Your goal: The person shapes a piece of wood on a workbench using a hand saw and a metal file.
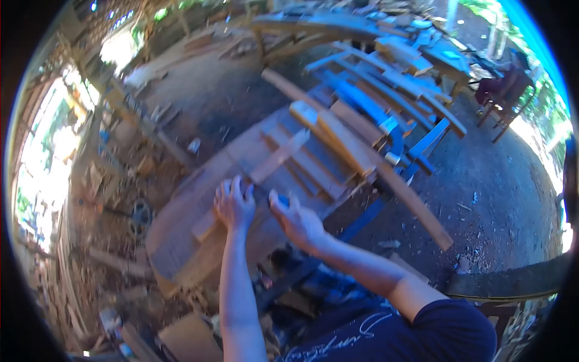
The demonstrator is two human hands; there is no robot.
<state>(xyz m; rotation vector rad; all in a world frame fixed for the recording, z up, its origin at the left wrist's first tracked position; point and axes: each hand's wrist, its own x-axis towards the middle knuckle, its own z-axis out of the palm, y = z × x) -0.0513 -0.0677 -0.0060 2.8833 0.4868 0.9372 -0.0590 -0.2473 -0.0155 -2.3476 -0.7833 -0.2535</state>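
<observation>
My left hand (234, 205) lies over a wooden workbench top (175, 241), its fingers stretched forward and a little apart. A short pale wood block (207, 225) sticks out beside its wrist; whether the palm presses on it is hidden. Just to the right, my right hand (297, 222) is curled, thumb up, around something small with a dark blue part near the fingertips, too blurred to name. Ahead of both hands, a pale wooden strip (280, 158) lies across several thin slats (301, 166) on the workbench top.
Long planks (416, 202) and thicker wooden beams (344, 142) cross the bench's far right side. Behind them stands a stack of curved lumber (386, 90). Wood scraps (108, 181) litter the ground at left. A person (503, 84) sits on a chair at far right.
</observation>
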